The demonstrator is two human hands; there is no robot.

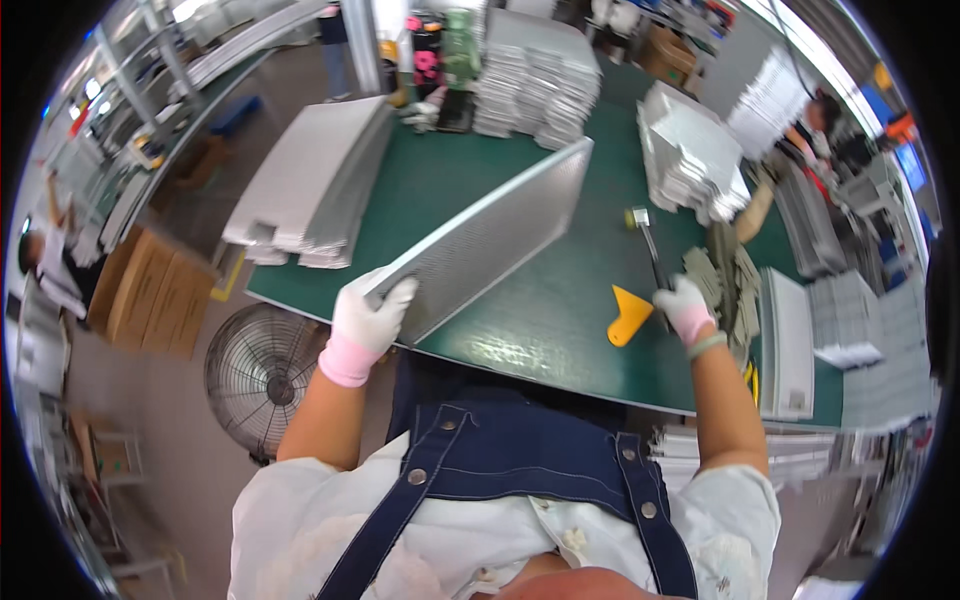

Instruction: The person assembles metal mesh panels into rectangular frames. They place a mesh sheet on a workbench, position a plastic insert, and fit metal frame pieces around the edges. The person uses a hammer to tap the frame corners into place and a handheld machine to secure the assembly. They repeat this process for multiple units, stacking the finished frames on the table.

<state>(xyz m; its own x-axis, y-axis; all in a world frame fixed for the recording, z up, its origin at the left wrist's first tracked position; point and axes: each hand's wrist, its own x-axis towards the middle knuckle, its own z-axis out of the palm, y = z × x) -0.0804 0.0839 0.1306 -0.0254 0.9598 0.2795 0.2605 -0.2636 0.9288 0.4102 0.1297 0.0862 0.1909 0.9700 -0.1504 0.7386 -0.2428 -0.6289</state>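
Observation:
My left hand, in a white glove with a pink cuff, grips the near end of a thin framed panel with a grey mesh-like face. The panel stands on its long edge, tilted, on the green table. Toward the right, my gloved right hand is closed round the handle end of a small mallet. Its head, with a yellow-green face, points away from me. Just left of that hand lies an orange scraper.
Panel stacks stand at the left, the back and the right back. Crumpled grey-green gloves lie beside white panels. A caged fan stands left of the table. Other people work at both sides.

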